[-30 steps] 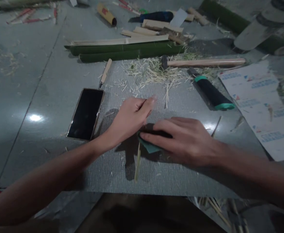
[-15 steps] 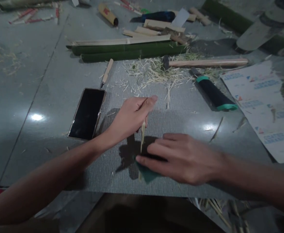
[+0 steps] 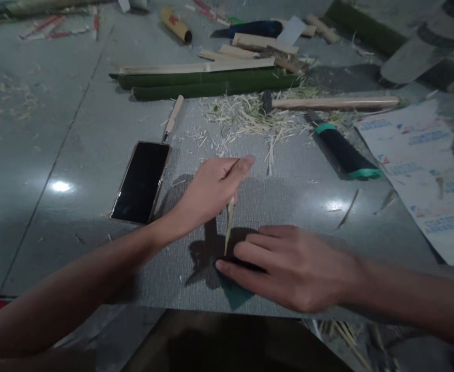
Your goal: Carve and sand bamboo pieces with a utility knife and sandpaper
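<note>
My left hand (image 3: 207, 194) is closed around the upper end of a thin pale bamboo stick (image 3: 229, 223), which points down toward me over the grey textured mat (image 3: 289, 186). My right hand (image 3: 289, 266) presses a folded green sheet, likely sandpaper (image 3: 232, 292), around the stick's lower end, fingers wrapped over it. The stick's tip is hidden under that hand.
A black phone (image 3: 141, 181) lies left of the hands. Behind are bamboo shavings (image 3: 246, 116), a small wooden-handled tool (image 3: 171, 118), a hammer (image 3: 328, 102), a black and green roll (image 3: 343, 152), green split bamboo (image 3: 207, 82) and a printed sheet (image 3: 421, 170) on the right.
My right hand with the green sheet has slid toward me along the stick, exposing more of its upper length. My left hand has stayed in place.
</note>
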The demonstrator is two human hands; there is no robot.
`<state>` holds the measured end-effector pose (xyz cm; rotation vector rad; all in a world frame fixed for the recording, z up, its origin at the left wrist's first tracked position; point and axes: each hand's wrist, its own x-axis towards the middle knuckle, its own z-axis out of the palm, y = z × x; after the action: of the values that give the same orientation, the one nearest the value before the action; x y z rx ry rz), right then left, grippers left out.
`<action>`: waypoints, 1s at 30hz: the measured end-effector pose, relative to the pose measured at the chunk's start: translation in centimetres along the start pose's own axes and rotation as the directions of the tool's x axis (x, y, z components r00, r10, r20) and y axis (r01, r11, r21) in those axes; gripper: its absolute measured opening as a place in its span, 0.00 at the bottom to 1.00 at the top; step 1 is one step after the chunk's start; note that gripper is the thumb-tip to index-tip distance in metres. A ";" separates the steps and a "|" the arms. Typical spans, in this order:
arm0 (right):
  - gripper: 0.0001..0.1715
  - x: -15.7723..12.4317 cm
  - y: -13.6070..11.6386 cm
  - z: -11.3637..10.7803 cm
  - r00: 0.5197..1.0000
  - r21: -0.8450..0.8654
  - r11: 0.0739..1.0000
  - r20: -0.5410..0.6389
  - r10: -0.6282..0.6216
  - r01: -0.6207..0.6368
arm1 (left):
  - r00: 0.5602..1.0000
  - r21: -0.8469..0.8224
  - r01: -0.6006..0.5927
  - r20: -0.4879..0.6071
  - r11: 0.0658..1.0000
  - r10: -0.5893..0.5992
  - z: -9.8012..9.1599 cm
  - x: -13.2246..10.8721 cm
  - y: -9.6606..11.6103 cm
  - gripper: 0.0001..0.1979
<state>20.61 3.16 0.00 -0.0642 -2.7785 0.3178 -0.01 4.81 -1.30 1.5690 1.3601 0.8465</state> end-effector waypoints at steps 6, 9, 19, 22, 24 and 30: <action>0.17 -0.1 0.0 0.1 0.997 -0.068 0.995 -0.052 0.065 -0.068 | 1.000 0.010 0.002 -0.005 1.000 -0.002 -0.1 0.0 0.0 0.32; 0.19 0.0 0.0 0.2 0.996 -0.095 0.992 -0.046 0.079 -0.083 | 1.000 0.015 -0.013 -0.016 1.000 0.013 -0.1 0.0 0.0 0.32; 0.19 -0.1 0.0 0.1 0.983 -0.158 0.971 -0.056 0.175 -0.181 | 0.999 0.036 -0.020 -0.030 0.999 0.022 0.0 0.0 0.0 0.31; 0.19 0.0 -0.1 0.1 1.000 -0.042 0.999 -0.013 0.019 -0.019 | 1.000 0.041 -0.009 -0.001 0.999 0.009 0.0 0.0 0.0 0.32; 0.20 0.1 -0.2 0.1 0.991 -0.132 0.984 -0.075 0.112 -0.121 | 1.000 0.063 -0.009 -0.021 0.998 0.011 0.0 0.0 0.0 0.31; 0.19 0.3 -0.5 -0.1 0.997 -0.073 0.995 -0.041 0.064 -0.067 | 1.000 0.055 0.002 -0.010 0.998 -0.002 -0.1 0.0 0.2 0.32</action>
<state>20.36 2.70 0.28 -0.1781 -2.7534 0.2274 0.00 4.80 -1.05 1.6074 1.4031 0.8230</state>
